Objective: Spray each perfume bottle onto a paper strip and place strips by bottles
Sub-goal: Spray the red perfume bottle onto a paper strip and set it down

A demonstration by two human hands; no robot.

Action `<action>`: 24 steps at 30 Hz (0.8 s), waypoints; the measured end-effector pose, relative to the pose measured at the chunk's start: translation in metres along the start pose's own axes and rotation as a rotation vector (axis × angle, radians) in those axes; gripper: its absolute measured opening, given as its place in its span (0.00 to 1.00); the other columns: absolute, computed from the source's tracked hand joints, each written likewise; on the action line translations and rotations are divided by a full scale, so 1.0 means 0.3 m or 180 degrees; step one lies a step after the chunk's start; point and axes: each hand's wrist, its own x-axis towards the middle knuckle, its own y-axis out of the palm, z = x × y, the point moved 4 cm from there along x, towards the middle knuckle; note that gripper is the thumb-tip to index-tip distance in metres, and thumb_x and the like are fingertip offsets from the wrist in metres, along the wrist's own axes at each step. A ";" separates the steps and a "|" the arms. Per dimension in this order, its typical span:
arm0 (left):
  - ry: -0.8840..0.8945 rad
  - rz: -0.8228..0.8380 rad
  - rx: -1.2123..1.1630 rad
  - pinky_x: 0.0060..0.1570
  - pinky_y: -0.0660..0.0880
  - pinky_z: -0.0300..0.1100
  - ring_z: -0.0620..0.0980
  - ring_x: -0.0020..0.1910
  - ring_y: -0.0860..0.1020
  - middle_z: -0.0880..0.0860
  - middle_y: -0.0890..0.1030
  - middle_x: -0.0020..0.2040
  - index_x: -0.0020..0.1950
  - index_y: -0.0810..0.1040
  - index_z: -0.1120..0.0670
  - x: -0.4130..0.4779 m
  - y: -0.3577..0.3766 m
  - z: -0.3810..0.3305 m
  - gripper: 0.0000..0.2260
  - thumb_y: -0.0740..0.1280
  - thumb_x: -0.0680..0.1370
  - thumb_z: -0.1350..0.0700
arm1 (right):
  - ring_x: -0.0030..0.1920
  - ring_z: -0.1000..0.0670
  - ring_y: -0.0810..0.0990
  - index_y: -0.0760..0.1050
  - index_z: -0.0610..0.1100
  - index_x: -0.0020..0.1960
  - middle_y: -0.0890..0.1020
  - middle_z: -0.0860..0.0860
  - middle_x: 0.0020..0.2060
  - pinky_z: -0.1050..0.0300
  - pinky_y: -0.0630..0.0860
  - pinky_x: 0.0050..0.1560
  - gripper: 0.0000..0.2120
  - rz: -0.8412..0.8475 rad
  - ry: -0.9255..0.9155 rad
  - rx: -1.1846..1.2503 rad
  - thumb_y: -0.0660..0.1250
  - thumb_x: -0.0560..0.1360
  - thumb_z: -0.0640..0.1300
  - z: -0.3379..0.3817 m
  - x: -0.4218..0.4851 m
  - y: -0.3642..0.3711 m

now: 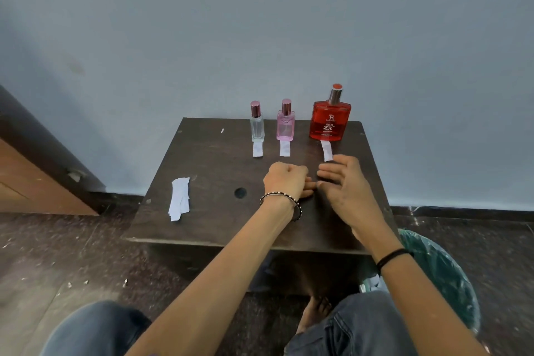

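Note:
Three capped perfume bottles stand along the far edge of the dark table (213,220): a clear one (257,124), a pink one (285,124) and a large red one (330,118). A white paper strip lies right in front of each: one strip (257,149) by the clear bottle, one strip (285,148) by the pink, one strip (327,150) by the red. My left hand (286,180) rests on the table as a loose fist, holding nothing. My right hand (344,182) hovers beside it with fingers spread, just short of the red bottle's strip.
A pile of spare paper strips (179,198) lies at the table's left. A round hole (240,192) is in the tabletop. A green-lined bin (445,274) stands on the floor at the right. A blue wall is directly behind the bottles.

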 end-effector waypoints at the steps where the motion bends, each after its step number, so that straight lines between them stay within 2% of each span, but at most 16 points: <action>1: 0.0086 -0.0020 0.0124 0.45 0.84 0.48 0.54 0.37 0.85 0.58 0.84 0.41 0.39 0.77 0.58 -0.015 -0.025 0.002 0.07 0.65 0.78 0.64 | 0.61 0.54 0.80 0.63 0.46 0.73 0.80 0.51 0.62 0.61 0.76 0.61 0.29 0.0049 -0.0052 -0.0033 0.70 0.77 0.34 0.014 -0.021 0.020; 3: 0.0253 -0.0101 0.0325 0.44 0.85 0.47 0.52 0.38 0.85 0.55 0.84 0.42 0.42 0.77 0.55 -0.035 -0.094 0.005 0.05 0.66 0.77 0.62 | 0.60 0.55 0.80 0.63 0.47 0.73 0.79 0.52 0.61 0.60 0.77 0.61 0.28 0.0205 -0.0159 -0.0134 0.70 0.77 0.35 0.052 -0.058 0.076; 6: 0.0500 -0.0264 0.0617 0.44 0.85 0.49 0.52 0.42 0.86 0.55 0.84 0.47 0.49 0.79 0.55 -0.043 -0.198 0.001 0.03 0.66 0.77 0.58 | 0.57 0.60 0.80 0.64 0.46 0.72 0.79 0.54 0.59 0.68 0.76 0.54 0.27 0.0421 -0.0326 -0.0209 0.69 0.78 0.35 0.105 -0.092 0.161; 10: 0.0885 -0.0399 0.1041 0.45 0.85 0.51 0.50 0.41 0.85 0.51 0.84 0.45 0.49 0.79 0.51 -0.033 -0.347 -0.015 0.02 0.67 0.78 0.57 | 0.56 0.61 0.79 0.66 0.47 0.71 0.80 0.57 0.58 0.71 0.76 0.52 0.25 0.0560 -0.0465 -0.0239 0.69 0.78 0.36 0.168 -0.107 0.287; 15: 0.1275 -0.0728 0.1208 0.47 0.83 0.53 0.50 0.44 0.84 0.50 0.84 0.43 0.49 0.78 0.50 0.014 -0.514 -0.028 0.04 0.67 0.77 0.58 | 0.64 0.56 0.77 0.70 0.48 0.69 0.79 0.53 0.63 0.57 0.75 0.67 0.19 0.0705 -0.0709 -0.0559 0.67 0.79 0.39 0.252 -0.073 0.442; 17: 0.1396 -0.0845 0.1168 0.46 0.83 0.53 0.50 0.42 0.84 0.49 0.84 0.42 0.50 0.78 0.50 0.038 -0.566 -0.031 0.05 0.68 0.77 0.58 | 0.66 0.55 0.75 0.70 0.48 0.70 0.77 0.52 0.66 0.63 0.70 0.66 0.19 0.0736 -0.0873 -0.0864 0.65 0.81 0.40 0.287 -0.040 0.491; 19: 0.1459 -0.0938 0.1093 0.45 0.83 0.54 0.50 0.42 0.85 0.49 0.84 0.41 0.51 0.77 0.49 0.065 -0.607 -0.029 0.05 0.67 0.77 0.58 | 0.62 0.54 0.75 0.69 0.46 0.72 0.77 0.50 0.67 0.68 0.68 0.59 0.19 0.0776 -0.1056 -0.1184 0.62 0.82 0.41 0.321 0.009 0.541; 20: 0.1469 -0.0977 0.1035 0.45 0.83 0.54 0.50 0.42 0.85 0.48 0.84 0.41 0.51 0.77 0.49 0.077 -0.623 -0.030 0.05 0.67 0.77 0.58 | 0.62 0.53 0.74 0.68 0.44 0.73 0.76 0.48 0.67 0.65 0.69 0.60 0.19 0.0786 -0.1151 -0.1344 0.61 0.82 0.42 0.334 0.041 0.568; 21: 0.1464 -0.1001 0.0959 0.45 0.83 0.54 0.50 0.42 0.85 0.48 0.84 0.41 0.50 0.77 0.49 0.084 -0.633 -0.031 0.05 0.67 0.77 0.58 | 0.66 0.49 0.74 0.67 0.42 0.73 0.75 0.46 0.68 0.59 0.69 0.66 0.20 0.0791 -0.1225 -0.1512 0.60 0.82 0.42 0.340 0.079 0.595; 23: 0.1431 -0.1033 0.0844 0.46 0.83 0.54 0.50 0.41 0.85 0.48 0.84 0.39 0.50 0.76 0.48 0.096 -0.652 -0.033 0.05 0.67 0.77 0.58 | 0.74 0.41 0.66 0.63 0.38 0.74 0.69 0.40 0.73 0.47 0.61 0.76 0.21 0.0822 -0.1122 -0.1914 0.57 0.83 0.43 0.342 0.158 0.661; 24: 0.1407 -0.1049 0.0795 0.46 0.83 0.55 0.51 0.41 0.85 0.48 0.84 0.38 0.50 0.76 0.49 0.099 -0.660 -0.034 0.05 0.66 0.77 0.58 | 0.78 0.38 0.60 0.61 0.36 0.76 0.64 0.37 0.76 0.44 0.55 0.78 0.23 0.0828 -0.0943 -0.2090 0.55 0.83 0.44 0.342 0.195 0.694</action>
